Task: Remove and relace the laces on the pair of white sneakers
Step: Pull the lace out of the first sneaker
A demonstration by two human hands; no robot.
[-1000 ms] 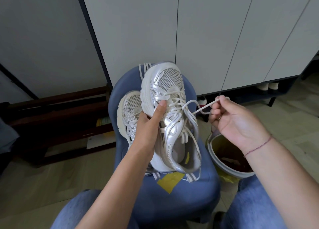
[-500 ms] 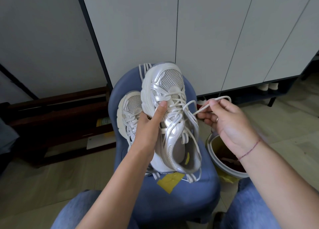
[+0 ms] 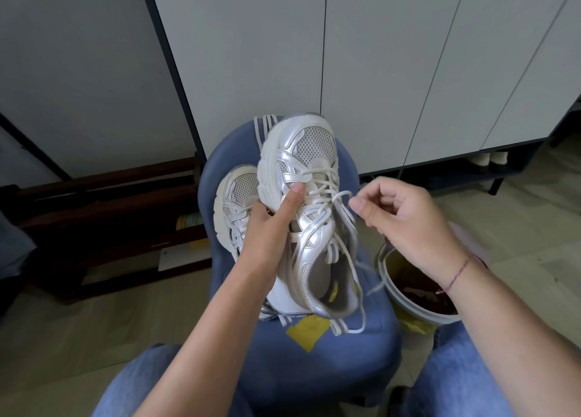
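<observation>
Head view: the left hand [image 3: 267, 225] grips a white and silver mesh-toed sneaker [image 3: 309, 215] from its left side, thumb pressed flat over the lower lacing and the other fingers hidden behind the sole, holding the shoe toe-up above a blue padded chair seat [image 3: 330, 363]. The sneaker's thin white lace [image 3: 330, 196] crosses the eyelets near the toe; a loop of it stands out to the right, and loose lengths hang down past the open heel collar to the seat. The right hand [image 3: 405, 228] is just right of that loop, fingers curled in with the thumb tip beside it; whether it pinches the lace cannot be told. A red thread bracelet [image 3: 457, 273] circles the right wrist. The second white sneaker [image 3: 234, 202] lies on the seat behind the left hand, partly hidden, its laces in place. A yellow paper scrap [image 3: 306, 331] lies on the seat below the held shoe. A white round bucket [image 3: 408, 303] with dark contents stands on the floor right of the chair. White cabinet doors [image 3: 377, 64] fill the background.
</observation>
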